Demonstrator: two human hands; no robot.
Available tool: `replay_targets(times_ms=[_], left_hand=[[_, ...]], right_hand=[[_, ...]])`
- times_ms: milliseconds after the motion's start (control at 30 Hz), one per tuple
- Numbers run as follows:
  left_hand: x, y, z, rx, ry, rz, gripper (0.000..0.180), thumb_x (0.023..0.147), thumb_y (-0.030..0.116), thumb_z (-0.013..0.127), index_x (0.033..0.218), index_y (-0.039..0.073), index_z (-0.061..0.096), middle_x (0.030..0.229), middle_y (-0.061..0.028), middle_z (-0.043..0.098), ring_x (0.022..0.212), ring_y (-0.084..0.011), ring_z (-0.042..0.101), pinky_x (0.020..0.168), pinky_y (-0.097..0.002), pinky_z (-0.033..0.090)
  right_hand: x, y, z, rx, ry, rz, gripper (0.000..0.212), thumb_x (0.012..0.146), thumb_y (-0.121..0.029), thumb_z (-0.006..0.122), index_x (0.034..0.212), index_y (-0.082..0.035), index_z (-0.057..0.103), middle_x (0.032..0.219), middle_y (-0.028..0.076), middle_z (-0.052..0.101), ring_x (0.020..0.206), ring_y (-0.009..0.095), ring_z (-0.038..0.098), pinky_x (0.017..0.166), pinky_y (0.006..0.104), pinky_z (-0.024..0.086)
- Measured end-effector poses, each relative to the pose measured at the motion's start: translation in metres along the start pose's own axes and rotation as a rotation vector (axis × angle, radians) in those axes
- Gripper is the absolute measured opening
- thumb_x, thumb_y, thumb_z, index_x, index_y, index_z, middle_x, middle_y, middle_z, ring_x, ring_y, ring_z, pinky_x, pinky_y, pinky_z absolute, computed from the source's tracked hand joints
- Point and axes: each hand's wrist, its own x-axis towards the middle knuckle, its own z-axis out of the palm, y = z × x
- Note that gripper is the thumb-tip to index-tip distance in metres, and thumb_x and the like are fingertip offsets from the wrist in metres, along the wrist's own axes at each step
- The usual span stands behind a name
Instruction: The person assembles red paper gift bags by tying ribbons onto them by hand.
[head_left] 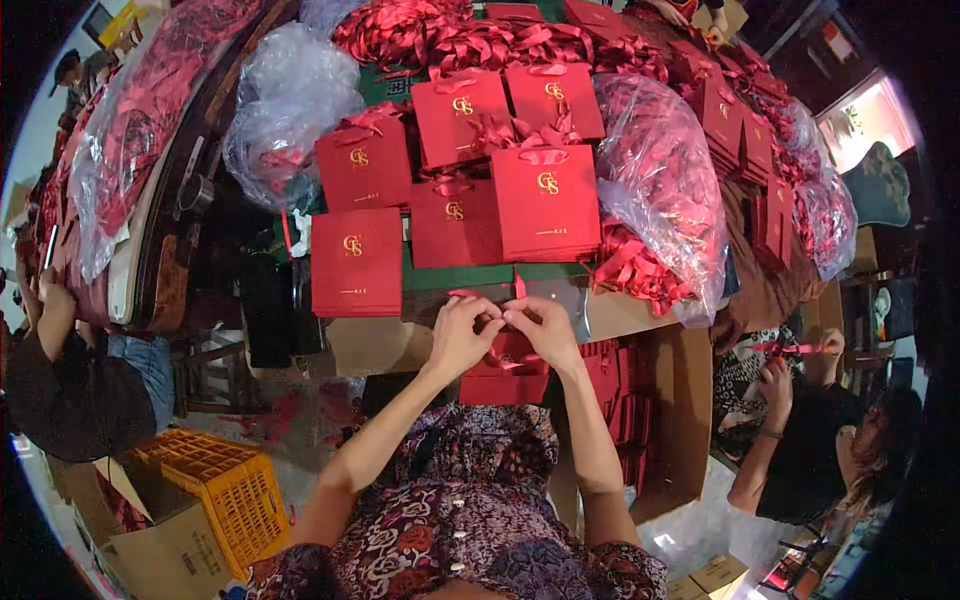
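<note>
Left hand [466, 330] and right hand [542, 328] meet fingertip to fingertip, apparently pinching red ribbon [519, 287] above a red bag [503, 390], close to the table [566, 293] edge. Probably best: keep ribbon flat, ends even, pull gentle so bag doesn't crease. Beyond, bag stacks [545, 222] carry a gold monogram [548, 182], plus smaller gold lettering lower on some fronts.

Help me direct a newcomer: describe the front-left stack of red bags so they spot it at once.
Start at the green-covered table, where red bags lie in several stacks. Just ahead and to the left of the camera wearer's left hand is a stack with a gold emblem on top. Unlike its neighbours, its bottom edge sits lowest in the picture.
</note>
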Motion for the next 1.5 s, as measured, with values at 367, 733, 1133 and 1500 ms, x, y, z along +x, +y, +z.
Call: replay_targets(times_ms=[367, 733, 1133, 1500], left_hand=[[-0.035, -0.008, -0.010, -0.234, 0.003, -0.070, 0.047, 0.089, 0.027, 0.072, 0.124, 0.002, 0.052, 0.105, -0.0153, 0.062, 0.093, -0.0266, 0.066, 0.077, -0.0383, 0.052], [-0.073, 0.023, -0.030, -0.265, -0.332, -0.129, 0.065, 0.079, 0.026, 0.082, 0.129, -0.003, 0.051, 0.112, -0.0214, 0.068, 0.107, -0.0281, 0.067, 0.089, -0.0386, 0.052], [-0.096, 0.036, -0.061, -0.244, -0.388, -0.137, 0.061, 0.083, 0.019, 0.075, 0.135, 0.000, 0.048, 0.113, -0.0215, 0.067, 0.108, -0.0347, 0.066, 0.089, -0.0399, 0.052], [-0.105, 0.012, -0.058, -0.720, -0.518, -0.392, 0.049, 0.083, 0.015, 0.080, 0.125, 0.001, 0.058, 0.116, -0.0032, 0.066, 0.103, -0.0109, 0.060, 0.092, -0.0307, 0.050]], right_hand=[[-0.024, 0.014, -0.012, 0.154, 0.176, -0.043, 0.014, 0.094, -0.012, 0.065, 0.097, 0.001, 0.067, 0.084, 0.003, 0.067, 0.078, 0.009, 0.058, 0.073, 0.0249, 0.048], [-0.046, -0.002, -0.016, 0.341, 0.328, 0.091, 0.017, 0.097, -0.018, 0.063, 0.098, -0.001, 0.069, 0.082, -0.005, 0.060, 0.077, 0.004, 0.052, 0.071, 0.0209, 0.043], [-0.025, 0.011, -0.003, 0.126, 0.512, -0.105, 0.018, 0.098, -0.016, 0.059, 0.097, 0.002, 0.063, 0.087, 0.003, 0.064, 0.083, 0.010, 0.057, 0.079, 0.0266, 0.047], [-0.033, 0.000, 0.008, 0.236, 0.366, -0.073, 0.013, 0.097, -0.015, 0.062, 0.095, -0.002, 0.064, 0.076, -0.006, 0.054, 0.069, 0.002, 0.045, 0.060, 0.0195, 0.037]])
